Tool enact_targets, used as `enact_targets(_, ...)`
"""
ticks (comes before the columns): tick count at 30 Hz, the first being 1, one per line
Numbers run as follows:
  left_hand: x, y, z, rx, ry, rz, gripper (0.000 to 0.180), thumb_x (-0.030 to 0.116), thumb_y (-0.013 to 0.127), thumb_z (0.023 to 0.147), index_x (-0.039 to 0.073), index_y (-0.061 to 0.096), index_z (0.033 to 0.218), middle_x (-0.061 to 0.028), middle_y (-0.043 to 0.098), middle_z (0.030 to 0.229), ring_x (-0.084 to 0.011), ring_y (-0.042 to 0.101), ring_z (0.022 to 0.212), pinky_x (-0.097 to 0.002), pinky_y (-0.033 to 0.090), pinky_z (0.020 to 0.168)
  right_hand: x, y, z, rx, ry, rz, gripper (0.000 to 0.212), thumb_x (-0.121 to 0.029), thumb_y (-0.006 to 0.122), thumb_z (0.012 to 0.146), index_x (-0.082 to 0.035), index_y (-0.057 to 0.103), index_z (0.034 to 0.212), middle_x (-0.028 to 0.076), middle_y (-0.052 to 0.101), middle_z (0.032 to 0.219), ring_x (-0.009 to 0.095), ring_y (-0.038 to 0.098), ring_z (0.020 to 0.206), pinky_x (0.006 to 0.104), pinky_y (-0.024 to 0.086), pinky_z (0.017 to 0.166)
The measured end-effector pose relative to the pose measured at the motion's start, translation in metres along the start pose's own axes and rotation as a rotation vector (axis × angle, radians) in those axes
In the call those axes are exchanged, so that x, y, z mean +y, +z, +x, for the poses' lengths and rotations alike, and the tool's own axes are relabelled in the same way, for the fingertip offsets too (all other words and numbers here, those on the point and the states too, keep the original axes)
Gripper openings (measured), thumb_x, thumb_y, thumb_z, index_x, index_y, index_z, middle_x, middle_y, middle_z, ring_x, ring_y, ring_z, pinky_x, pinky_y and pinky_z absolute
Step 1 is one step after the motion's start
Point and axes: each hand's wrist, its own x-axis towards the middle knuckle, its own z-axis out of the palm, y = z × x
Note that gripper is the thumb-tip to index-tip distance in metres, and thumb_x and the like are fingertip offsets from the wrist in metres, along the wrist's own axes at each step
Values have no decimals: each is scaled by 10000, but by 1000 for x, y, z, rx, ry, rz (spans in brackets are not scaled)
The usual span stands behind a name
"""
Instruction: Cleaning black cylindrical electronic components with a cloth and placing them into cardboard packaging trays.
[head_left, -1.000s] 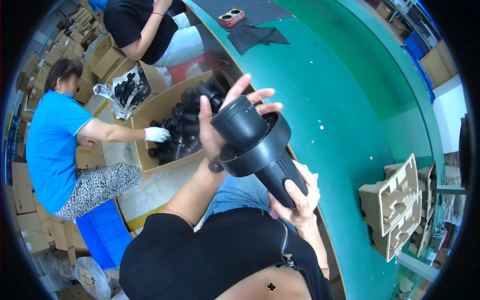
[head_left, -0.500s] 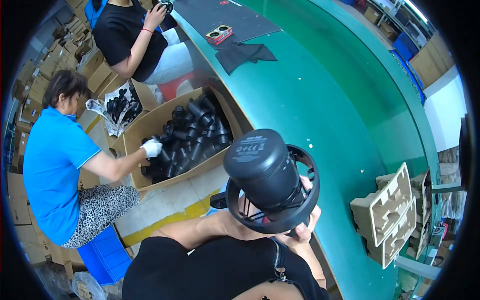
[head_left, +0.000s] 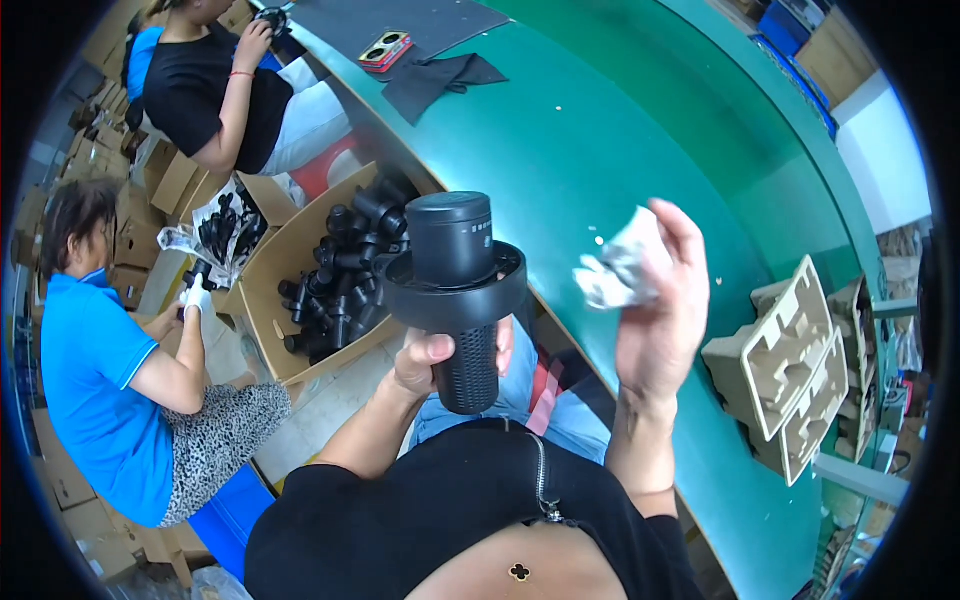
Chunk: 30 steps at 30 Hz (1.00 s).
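Observation:
A black cylindrical device (head_left: 450, 240) with a wide ring round its middle and a perforated lower part stands upright before my chest. My left hand (head_left: 425, 360) is wrapped round the perforated part just under the ring, thumb in front, fingertips showing on the right side. Above the green bench, my right hand (head_left: 668, 310) is raised, apart from the device. It grips a crumpled white cloth or tissue (head_left: 622, 268) between thumb and fingers; part of it is smeared by motion.
Left of the green bench (head_left: 560, 140), a cardboard box (head_left: 275, 345) holds several black parts. Moulded pulp trays (head_left: 740, 370) stand on the right. A dark cloth (head_left: 430, 88) and a small red box (head_left: 386, 50) lie further up. Two co-workers sit on the left, each handling a black part.
The device has turned from tilted, top toward me, to upright. My right hand has left it and moved right with the white cloth. The co-worker in blue has drawn back from the box.

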Motion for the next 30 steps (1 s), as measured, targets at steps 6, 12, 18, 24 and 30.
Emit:
enact_targets(6,-2,10,5,1,29,-108,848,407,754,636,-65,431,1263,-191,572,862,-259,608,627,-332,517,530,16,19,-5,-384,-68,-46,259,36,616,846,-1,562,1097,55,558,988,109,547,894,228,445,775)
enact_targets(12,-5,1,1,-70,29,-83,876,410,749,624,-68,421,1281,-193,574,828,-271,612,627,-331,519,529,33,13,-20,-367,-84,-87,216,5,681,830,8,577,1020,74,588,925,103,560,835,227,447,739)
enact_targets(18,-9,6,2,-61,89,-136,885,421,745,620,-70,420,1280,-225,582,861,-277,618,632,-323,516,504,43,5,-32,-141,-156,-95,121,3,698,809,-11,632,910,60,608,851,92,570,778,208,449,663)
enact_targets(24,-6,5,8,-78,67,-44,880,467,711,655,-76,404,1275,-246,572,950,-279,618,651,-322,531,507,50,-4,-36,-118,-404,-408,96,-34,709,808,-22,627,856,62,597,779,129,533,791,248,438,683)
enact_targets(30,-12,12,11,3,49,40,865,509,641,719,-70,372,1303,-222,529,1075,-276,619,831,-318,545,575,59,-13,-40,-142,-270,-429,114,-65,677,854,-18,575,875,60,580,867,97,521,812,243,431,730)
